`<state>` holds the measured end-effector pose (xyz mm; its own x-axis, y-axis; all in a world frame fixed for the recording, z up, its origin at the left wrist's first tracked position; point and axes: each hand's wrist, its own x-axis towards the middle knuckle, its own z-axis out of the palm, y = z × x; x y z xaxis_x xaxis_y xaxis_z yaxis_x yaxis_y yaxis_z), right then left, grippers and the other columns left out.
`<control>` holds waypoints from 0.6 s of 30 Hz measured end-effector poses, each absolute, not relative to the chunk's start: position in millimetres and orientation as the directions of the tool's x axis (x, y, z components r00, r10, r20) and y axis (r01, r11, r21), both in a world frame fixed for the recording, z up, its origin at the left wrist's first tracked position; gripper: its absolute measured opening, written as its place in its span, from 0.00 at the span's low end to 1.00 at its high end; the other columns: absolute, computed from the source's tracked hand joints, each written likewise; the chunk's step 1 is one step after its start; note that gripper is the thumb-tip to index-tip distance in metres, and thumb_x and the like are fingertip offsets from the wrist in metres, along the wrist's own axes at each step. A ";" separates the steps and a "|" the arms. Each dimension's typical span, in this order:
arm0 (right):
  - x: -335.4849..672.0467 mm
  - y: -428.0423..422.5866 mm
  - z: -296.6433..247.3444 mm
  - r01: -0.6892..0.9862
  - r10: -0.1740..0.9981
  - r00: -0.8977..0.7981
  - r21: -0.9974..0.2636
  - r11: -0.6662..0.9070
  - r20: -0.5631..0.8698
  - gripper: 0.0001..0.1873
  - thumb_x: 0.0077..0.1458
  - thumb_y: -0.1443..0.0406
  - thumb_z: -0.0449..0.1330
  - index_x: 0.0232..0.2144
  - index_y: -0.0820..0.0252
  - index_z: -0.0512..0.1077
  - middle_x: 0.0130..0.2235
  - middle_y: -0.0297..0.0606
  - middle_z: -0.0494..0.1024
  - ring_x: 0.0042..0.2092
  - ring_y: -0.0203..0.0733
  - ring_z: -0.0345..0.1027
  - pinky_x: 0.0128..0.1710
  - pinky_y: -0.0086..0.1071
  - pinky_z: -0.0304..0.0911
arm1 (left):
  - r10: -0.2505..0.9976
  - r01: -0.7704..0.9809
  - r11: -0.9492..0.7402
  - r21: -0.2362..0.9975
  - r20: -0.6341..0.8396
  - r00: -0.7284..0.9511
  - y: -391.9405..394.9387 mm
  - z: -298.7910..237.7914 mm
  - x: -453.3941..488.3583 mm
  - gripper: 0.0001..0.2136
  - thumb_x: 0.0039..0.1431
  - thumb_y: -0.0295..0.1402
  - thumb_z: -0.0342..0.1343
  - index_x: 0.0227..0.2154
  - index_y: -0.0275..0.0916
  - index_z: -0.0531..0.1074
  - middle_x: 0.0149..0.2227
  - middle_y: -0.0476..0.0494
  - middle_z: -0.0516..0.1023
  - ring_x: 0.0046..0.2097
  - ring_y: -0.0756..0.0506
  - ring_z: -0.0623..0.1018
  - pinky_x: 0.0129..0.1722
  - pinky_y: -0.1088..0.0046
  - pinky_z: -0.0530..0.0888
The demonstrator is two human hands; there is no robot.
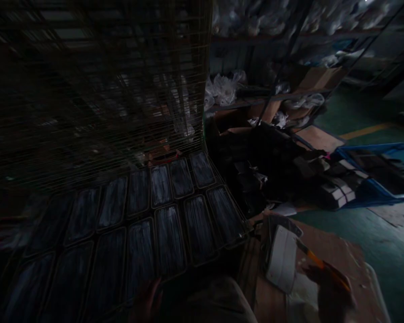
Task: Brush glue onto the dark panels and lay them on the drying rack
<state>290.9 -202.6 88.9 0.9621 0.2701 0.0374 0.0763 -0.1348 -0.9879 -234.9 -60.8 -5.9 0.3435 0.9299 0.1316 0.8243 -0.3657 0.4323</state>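
Note:
The scene is very dark. A wire rack tray (235,211) lies in front of me, carrying several dark flat panels (168,237) in rows, streaked with pale smears. My left hand (148,300) rests at the tray's near edge; its fingers are too dim to read. My right hand (330,287) is closed round an orange-handled tool (319,264), possibly a brush or knife. The tool's tip points at a white flat piece (283,258) lying on a cardboard sheet (323,242) at lower right.
A tall stack of wire racks (97,89) rises behind the tray. Shelves with plastic bags (224,89) and cardboard boxes (316,78) stand behind. A blue crate (384,170) with dark parts sits on the green floor (363,112) at right, with dark clutter beside it.

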 end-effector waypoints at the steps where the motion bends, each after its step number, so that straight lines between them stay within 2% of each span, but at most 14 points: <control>1: 291.4 -206.5 86.7 0.026 0.253 0.967 -0.992 -0.123 -0.006 0.27 0.43 0.49 0.68 0.40 0.60 0.72 0.28 0.40 0.78 0.26 0.50 0.75 0.25 0.42 0.72 | 0.936 0.825 -0.347 0.445 0.111 0.334 -59.1 -4.0 -234.7 0.14 0.59 0.34 0.51 0.44 0.50 0.78 0.42 0.49 0.84 0.43 0.42 0.84 0.41 0.65 0.82; 4: 289.7 -218.9 76.4 -0.077 0.201 0.975 -0.992 -0.098 -0.096 0.28 0.39 0.51 0.70 0.39 0.60 0.72 0.28 0.40 0.79 0.26 0.48 0.75 0.25 0.40 0.72 | 0.933 0.804 -0.345 0.485 0.080 0.352 -52.1 3.6 -231.3 0.13 0.60 0.34 0.51 0.43 0.49 0.78 0.41 0.49 0.84 0.42 0.43 0.84 0.40 0.68 0.82; 8: 281.2 -231.4 62.3 -0.100 0.216 0.970 -0.993 -0.061 -0.111 0.27 0.41 0.53 0.70 0.42 0.60 0.72 0.32 0.40 0.79 0.29 0.48 0.77 0.28 0.40 0.73 | 0.917 0.786 -0.375 0.492 0.075 0.391 -40.5 11.7 -219.0 0.12 0.62 0.37 0.51 0.45 0.48 0.76 0.42 0.47 0.82 0.43 0.43 0.83 0.40 0.69 0.81; 12: 276.2 -236.5 55.9 -0.118 0.221 0.967 -0.991 -0.060 -0.128 0.28 0.42 0.55 0.71 0.43 0.61 0.72 0.32 0.39 0.79 0.30 0.45 0.77 0.29 0.35 0.73 | 0.901 0.793 -0.421 0.441 0.106 0.420 -28.2 20.4 -204.8 0.12 0.65 0.40 0.50 0.45 0.45 0.75 0.42 0.45 0.81 0.43 0.44 0.83 0.42 0.69 0.81; 15: 275.9 -238.3 54.5 -0.109 0.224 0.966 -0.990 -0.088 -0.126 0.28 0.43 0.53 0.70 0.44 0.62 0.72 0.32 0.39 0.79 0.29 0.44 0.77 0.28 0.33 0.73 | 0.875 0.777 -0.476 0.411 0.132 0.466 -16.6 30.4 -190.6 0.13 0.66 0.41 0.49 0.44 0.44 0.75 0.41 0.45 0.81 0.42 0.44 0.83 0.40 0.70 0.81; 18: 273.8 -241.5 54.6 -0.145 0.180 0.971 -0.985 -0.097 -0.160 0.26 0.46 0.52 0.69 0.42 0.62 0.72 0.31 0.38 0.79 0.28 0.43 0.76 0.27 0.33 0.72 | 0.845 0.737 -0.521 0.430 0.139 0.517 -6.7 40.3 -160.7 0.13 0.66 0.40 0.50 0.45 0.43 0.75 0.42 0.44 0.80 0.42 0.45 0.82 0.39 0.71 0.80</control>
<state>273.8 -241.5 54.6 0.9706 0.1798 -0.1602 -0.1446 -0.0968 -0.9847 -160.7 -6.7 40.3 0.5165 0.8449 0.1388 0.7372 -0.5213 0.4299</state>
